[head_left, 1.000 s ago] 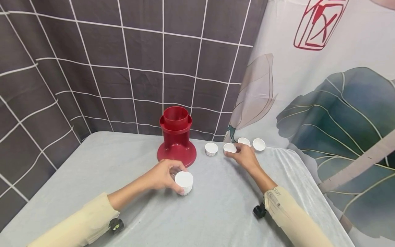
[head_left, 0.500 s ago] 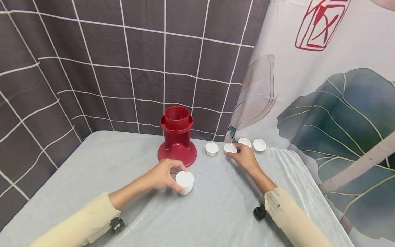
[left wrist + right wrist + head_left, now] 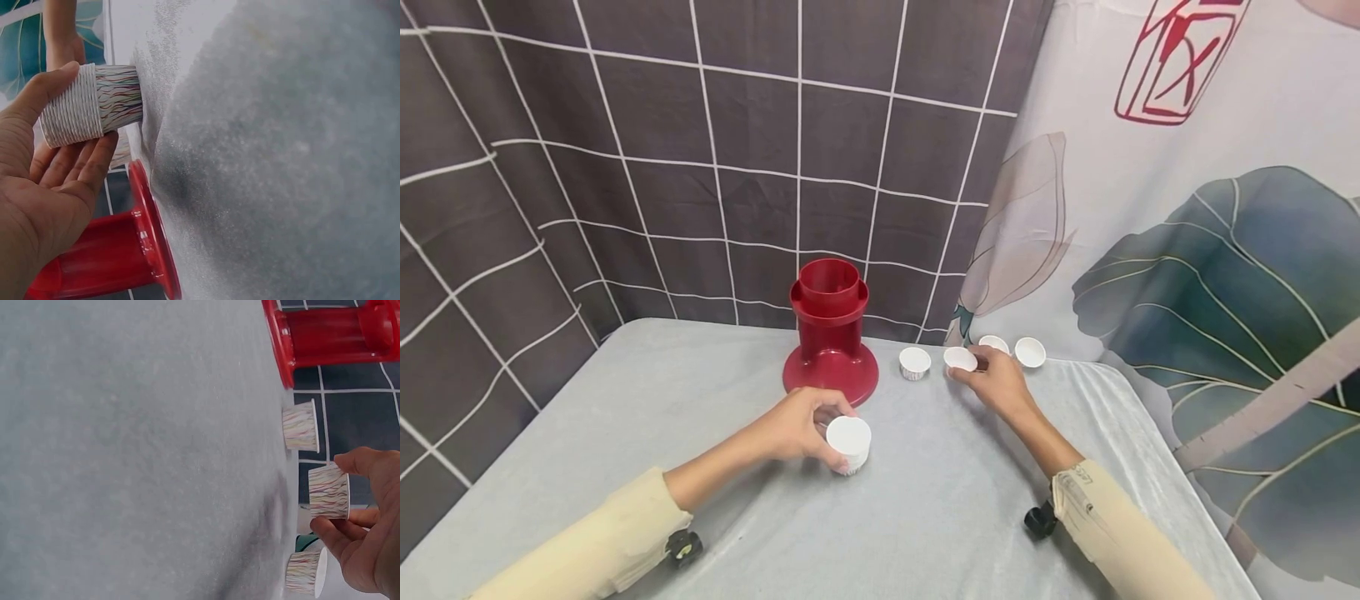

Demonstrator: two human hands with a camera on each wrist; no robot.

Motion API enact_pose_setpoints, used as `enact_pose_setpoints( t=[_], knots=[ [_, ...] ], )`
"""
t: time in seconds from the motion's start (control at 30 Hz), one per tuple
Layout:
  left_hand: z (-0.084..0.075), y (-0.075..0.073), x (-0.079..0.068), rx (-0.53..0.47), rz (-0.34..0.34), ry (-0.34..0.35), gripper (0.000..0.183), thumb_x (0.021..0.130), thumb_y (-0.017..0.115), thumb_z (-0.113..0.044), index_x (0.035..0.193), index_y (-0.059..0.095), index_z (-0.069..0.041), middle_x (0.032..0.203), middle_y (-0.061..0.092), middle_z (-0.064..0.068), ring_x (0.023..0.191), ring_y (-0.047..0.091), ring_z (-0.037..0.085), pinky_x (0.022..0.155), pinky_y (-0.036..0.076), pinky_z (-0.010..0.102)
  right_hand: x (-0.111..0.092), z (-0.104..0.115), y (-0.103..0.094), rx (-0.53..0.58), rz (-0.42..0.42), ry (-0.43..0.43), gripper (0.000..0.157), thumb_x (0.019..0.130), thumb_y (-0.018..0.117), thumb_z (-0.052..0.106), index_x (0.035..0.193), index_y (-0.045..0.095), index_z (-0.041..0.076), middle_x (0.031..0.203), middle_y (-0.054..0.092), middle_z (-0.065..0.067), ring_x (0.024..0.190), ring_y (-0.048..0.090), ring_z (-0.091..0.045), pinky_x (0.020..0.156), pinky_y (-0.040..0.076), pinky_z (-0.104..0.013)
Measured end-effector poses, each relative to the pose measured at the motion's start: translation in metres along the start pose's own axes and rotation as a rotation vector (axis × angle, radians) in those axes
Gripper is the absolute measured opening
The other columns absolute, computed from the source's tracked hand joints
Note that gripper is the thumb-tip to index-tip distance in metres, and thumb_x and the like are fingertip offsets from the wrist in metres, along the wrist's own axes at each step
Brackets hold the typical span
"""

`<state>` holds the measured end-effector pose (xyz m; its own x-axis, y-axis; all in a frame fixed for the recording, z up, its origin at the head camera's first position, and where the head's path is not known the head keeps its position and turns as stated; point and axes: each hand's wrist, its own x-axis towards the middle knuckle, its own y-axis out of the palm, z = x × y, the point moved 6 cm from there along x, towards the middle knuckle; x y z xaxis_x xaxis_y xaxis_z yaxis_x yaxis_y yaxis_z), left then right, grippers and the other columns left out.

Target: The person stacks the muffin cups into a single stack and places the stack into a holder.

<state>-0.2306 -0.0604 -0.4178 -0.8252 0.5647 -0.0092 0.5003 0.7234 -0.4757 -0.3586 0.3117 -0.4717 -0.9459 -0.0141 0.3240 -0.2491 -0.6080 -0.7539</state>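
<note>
My left hand (image 3: 801, 425) grips a stack of nested paper cups (image 3: 850, 447) between thumb and fingers, mouths up, in front of the red stand. Their packed white rims and the lowest cup's coloured streaks show in the left wrist view. Farther back on the right, my right hand (image 3: 1000, 385) pinches a single paper cup (image 3: 329, 492) by its side; the right wrist view shows a gap between it and the table. To its left a paper cup (image 3: 914, 364) stands upright. Two others, a partly hidden cup (image 3: 993, 342) and a rightmost cup (image 3: 1030, 352), are behind and beside the right hand.
A red plastic stand (image 3: 829, 333) with a round base and an open tube on top stands at the table's back edge. Grey cloth covers the table (image 3: 910, 517). Behind it hang a dark checked curtain (image 3: 745, 125) and a leaf-patterned curtain (image 3: 1225, 292).
The right hand has lifted its paper cup slightly, and the right forearm has shifted a little to the right. The left hand and its stack have stayed in place.
</note>
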Motion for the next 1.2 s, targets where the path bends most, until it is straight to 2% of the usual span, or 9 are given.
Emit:
enact_pose_setpoints(
  t=[0.2, 0.3, 0.43, 0.73, 1.2],
  knots=[
    [0.0, 0.0, 0.0, -0.009, -0.001, 0.006, 0.045, 0.074, 0.103, -0.009, 0.112, 0.079, -0.009, 0.111, 0.082, 0.005, 0.1, 0.078, 0.017, 0.09, 0.065, 0.029, -0.031, 0.074, -0.035, 0.069, 0.055, 0.034, 0.066, 0.09, 0.091, 0.035, 0.138, 0.074, -0.006, 0.127, 0.081, -0.027, 0.113, 0.083, -0.04, 0.1, 0.062, -0.054],
    [0.001, 0.0, 0.0, -0.014, -0.003, 0.002, 0.045, 0.073, 0.102, -0.008, 0.112, 0.079, -0.009, 0.111, 0.082, 0.005, 0.099, 0.078, 0.017, 0.09, 0.065, 0.029, -0.041, 0.094, -0.043, 0.08, 0.08, 0.059, 0.065, 0.094, 0.088, 0.029, 0.144, 0.069, -0.009, 0.136, 0.077, -0.029, 0.121, 0.08, -0.044, 0.104, 0.064, -0.055],
    [0.0, 0.0, 0.0, -0.007, -0.003, 0.0, 0.045, 0.073, 0.102, -0.009, 0.112, 0.079, -0.01, 0.11, 0.082, 0.005, 0.098, 0.078, 0.017, 0.089, 0.065, 0.03, -0.044, 0.101, -0.045, 0.083, 0.086, 0.072, 0.065, 0.096, 0.088, 0.026, 0.147, 0.067, -0.009, 0.139, 0.076, -0.03, 0.123, 0.08, -0.043, 0.106, 0.065, -0.053],
    [0.0, 0.0, -0.001, 0.001, -0.005, -0.003, 0.045, 0.073, 0.103, -0.009, 0.111, 0.079, -0.01, 0.111, 0.082, 0.005, 0.099, 0.078, 0.017, 0.089, 0.065, 0.031, -0.051, 0.108, -0.043, 0.122, 0.093, 0.047, 0.059, 0.094, 0.089, 0.023, 0.143, 0.071, -0.007, 0.13, 0.077, -0.027, 0.116, 0.081, -0.04, 0.1, 0.067, -0.05],
    [0.0, -0.001, -0.001, 0.003, -0.003, -0.016, 0.045, 0.073, 0.102, -0.01, 0.111, 0.079, -0.011, 0.111, 0.082, 0.004, 0.1, 0.078, 0.018, 0.091, 0.064, 0.032, -0.062, 0.134, -0.04, 0.215, 0.124, 0.031, 0.062, 0.093, 0.088, 0.016, 0.147, 0.067, -0.009, 0.137, 0.074, -0.03, 0.118, 0.082, -0.043, 0.1, 0.069, -0.043]
  ],
)
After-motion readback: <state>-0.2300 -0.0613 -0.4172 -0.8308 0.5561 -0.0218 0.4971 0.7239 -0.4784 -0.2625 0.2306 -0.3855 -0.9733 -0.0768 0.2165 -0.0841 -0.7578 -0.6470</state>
